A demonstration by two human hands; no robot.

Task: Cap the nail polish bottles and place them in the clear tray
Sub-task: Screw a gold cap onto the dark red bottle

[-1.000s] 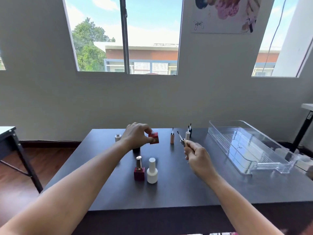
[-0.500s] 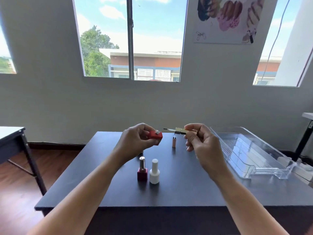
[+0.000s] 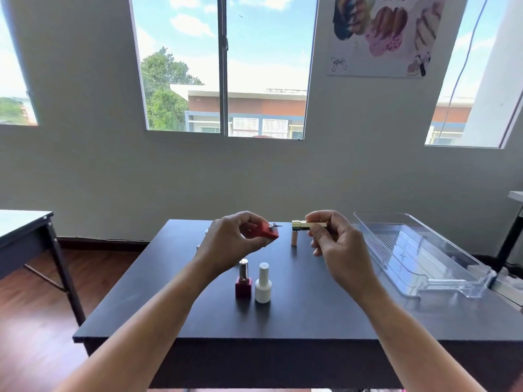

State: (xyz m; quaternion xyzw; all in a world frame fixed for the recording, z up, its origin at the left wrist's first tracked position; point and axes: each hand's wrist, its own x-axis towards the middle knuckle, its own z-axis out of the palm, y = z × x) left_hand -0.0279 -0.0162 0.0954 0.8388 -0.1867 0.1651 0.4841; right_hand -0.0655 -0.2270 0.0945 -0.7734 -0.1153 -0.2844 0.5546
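Observation:
My left hand (image 3: 229, 239) grips a red square nail polish bottle (image 3: 267, 232), tipped so its open neck faces right. My right hand (image 3: 336, 244) pinches a gold cap (image 3: 300, 224) held sideways, its brush tip just inside the bottle's neck. Both are raised above the dark table (image 3: 297, 315). On the table stand a capped dark red bottle (image 3: 243, 281) and a capped white bottle (image 3: 263, 284). A small peach bottle (image 3: 294, 238) stands behind, partly hidden. The clear tray (image 3: 424, 256) lies at the right.
Another small bottle (image 3: 199, 246) peeks out behind my left wrist. A second table (image 3: 25, 230) stands at the left. A black stand (image 3: 509, 236) rises beyond the tray. Wall and windows lie behind the table.
Both hands rose from the table with the red bottle and the cap. The cap's brush turned sideways and its tip has entered the bottle's neck.

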